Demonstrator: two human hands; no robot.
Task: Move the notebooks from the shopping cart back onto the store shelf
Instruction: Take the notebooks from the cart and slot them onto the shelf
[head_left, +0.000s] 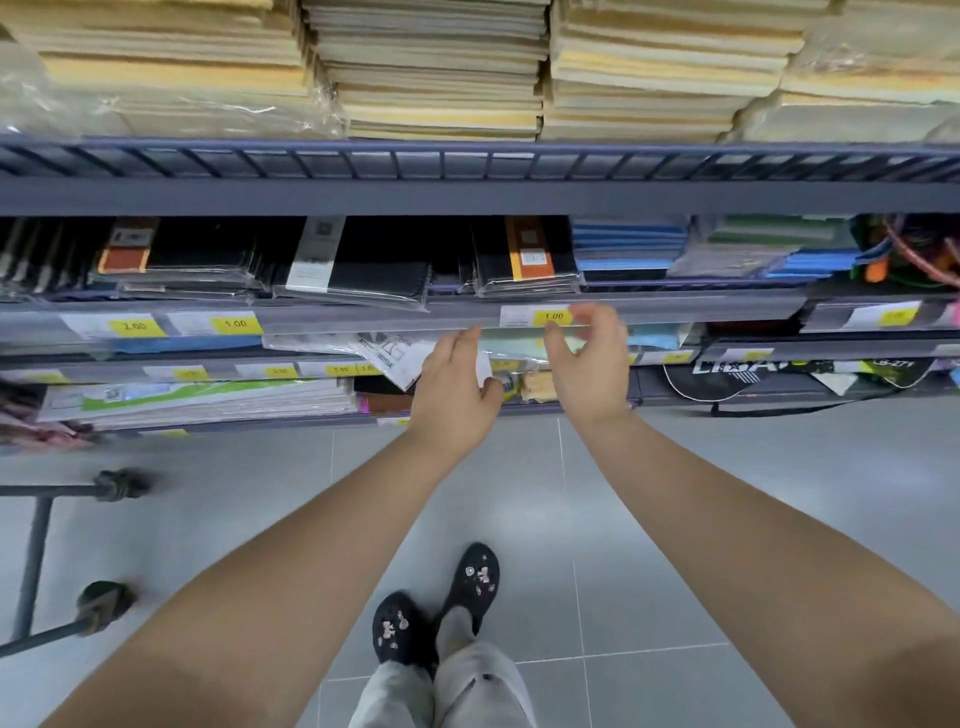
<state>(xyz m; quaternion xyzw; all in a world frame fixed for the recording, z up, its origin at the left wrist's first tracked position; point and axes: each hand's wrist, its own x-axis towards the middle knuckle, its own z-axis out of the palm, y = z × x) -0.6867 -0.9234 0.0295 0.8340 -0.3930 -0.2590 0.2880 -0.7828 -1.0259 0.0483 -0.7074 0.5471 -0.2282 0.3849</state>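
Head view: shelf (467, 197) spans the far side, packed with notebooks (431, 67); cart (34, 561) near left. Left hand (457, 379), fingers straight together, and right hand (587, 358), fingers loosely curved, flank a wrapped notebook (514, 347) on a lower tier; contact unclear.

The one wide-angle view looks from the person's head, forward and steeply down. It faces the store shelf (467, 197), which stands close ahead and fills the upper half. The forearms (311, 545) stretch out from the lower corners over the tiled floor (727, 519), with the shoes (397, 626) at the bottom edge.
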